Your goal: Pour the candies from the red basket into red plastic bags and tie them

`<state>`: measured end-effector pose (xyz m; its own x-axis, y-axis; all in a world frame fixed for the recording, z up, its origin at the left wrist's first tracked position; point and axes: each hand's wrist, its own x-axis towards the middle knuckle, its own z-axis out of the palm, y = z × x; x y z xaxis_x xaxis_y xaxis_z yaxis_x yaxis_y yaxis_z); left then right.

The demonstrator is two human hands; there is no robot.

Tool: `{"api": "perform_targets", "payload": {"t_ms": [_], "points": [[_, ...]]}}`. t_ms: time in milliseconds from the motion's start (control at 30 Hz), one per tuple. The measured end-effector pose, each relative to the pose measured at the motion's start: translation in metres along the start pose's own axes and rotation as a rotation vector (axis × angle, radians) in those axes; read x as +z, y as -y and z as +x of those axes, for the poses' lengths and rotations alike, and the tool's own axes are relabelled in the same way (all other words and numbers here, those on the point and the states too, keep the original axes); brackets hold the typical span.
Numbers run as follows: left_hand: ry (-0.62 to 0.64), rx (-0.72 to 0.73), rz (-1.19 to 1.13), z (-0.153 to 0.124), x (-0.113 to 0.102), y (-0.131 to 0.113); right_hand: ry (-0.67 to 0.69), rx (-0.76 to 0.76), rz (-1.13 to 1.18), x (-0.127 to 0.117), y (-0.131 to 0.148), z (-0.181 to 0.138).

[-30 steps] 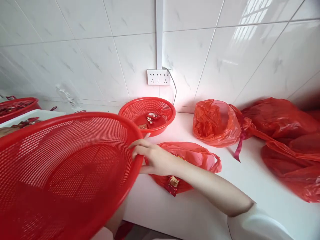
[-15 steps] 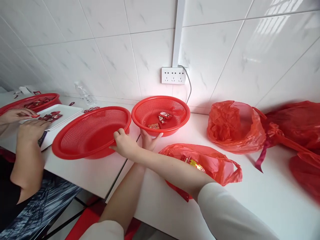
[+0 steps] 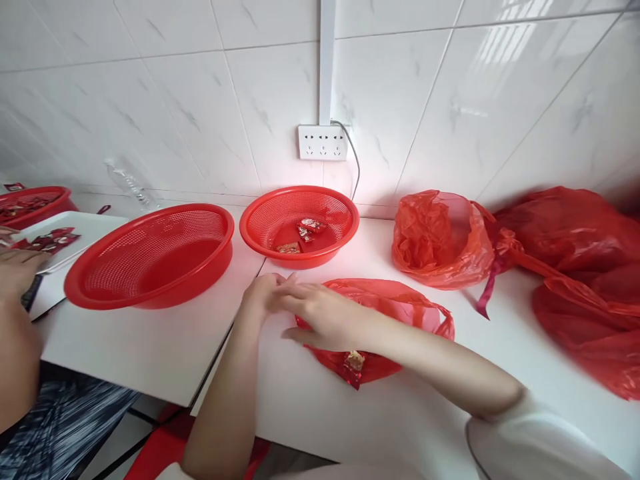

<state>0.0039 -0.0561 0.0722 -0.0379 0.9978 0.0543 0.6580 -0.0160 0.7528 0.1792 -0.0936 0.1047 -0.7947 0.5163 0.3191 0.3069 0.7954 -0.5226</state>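
Observation:
My right hand (image 3: 327, 319) reaches across in front of the red plastic bag (image 3: 373, 287), fingers stretched toward the left and thumb apart. It holds nothing that I can see. My left hand (image 3: 261, 293) is just in front of the small red basket (image 3: 300, 259), overlapping the right hand's fingertips. Its own fingers are mostly hidden. A few wrapped snacks (image 3: 311, 227) lie inside the small basket. One wrapped piece (image 3: 354, 363) shows at the bag's near side, below my right wrist. Left of my hands stands a large red basket (image 3: 150, 297) with nothing visible inside.
At the far left, another person's hand (image 3: 17, 270) is by a white tray (image 3: 93, 227) with red packets, near another red basket (image 3: 55, 207). More red bags (image 3: 440, 243) stand at the right. A socket strip (image 3: 323, 143) is on the tiled wall.
My right hand has left the large basket's rim and moved right, over the bag's edge. My left hand has come away from the small basket toward me. The view has shifted right.

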Motion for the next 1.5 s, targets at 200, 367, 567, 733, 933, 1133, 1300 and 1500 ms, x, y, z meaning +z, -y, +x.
{"api": "perform_targets", "payload": {"t_ms": [200,367,567,733,933,1133,1300,1500], "points": [[0.387,-0.081,0.35,-0.045,0.001,-0.004,-0.155,0.538,-0.492,-0.037,-0.041,-0.134],[0.355,-0.138,0.215,-0.06,0.022,0.01,-0.117,0.962,-0.344,-0.038,-0.062,-0.198],[0.421,-0.098,-0.315,-0.057,0.037,0.006,-0.175,0.945,-0.088,-0.047,-0.052,-0.202],[0.202,0.072,-0.559,-0.041,0.008,-0.026,-0.313,0.881,-0.016,-0.071,-0.041,-0.184],[-0.15,0.413,-0.661,-0.01,-0.039,-0.087,-0.838,0.712,0.0,-0.121,-0.023,-0.156],[-0.472,0.589,-0.632,0.006,-0.038,-0.127,-1.383,0.288,0.03,-0.138,-0.017,-0.119],[-0.321,0.617,-0.69,0.014,-0.023,-0.128,-1.365,0.207,-0.25,-0.125,-0.018,-0.095],[0.377,0.537,-0.575,0.002,-0.001,-0.134,-1.003,-0.027,0.089,-0.101,-0.015,-0.076]]}}
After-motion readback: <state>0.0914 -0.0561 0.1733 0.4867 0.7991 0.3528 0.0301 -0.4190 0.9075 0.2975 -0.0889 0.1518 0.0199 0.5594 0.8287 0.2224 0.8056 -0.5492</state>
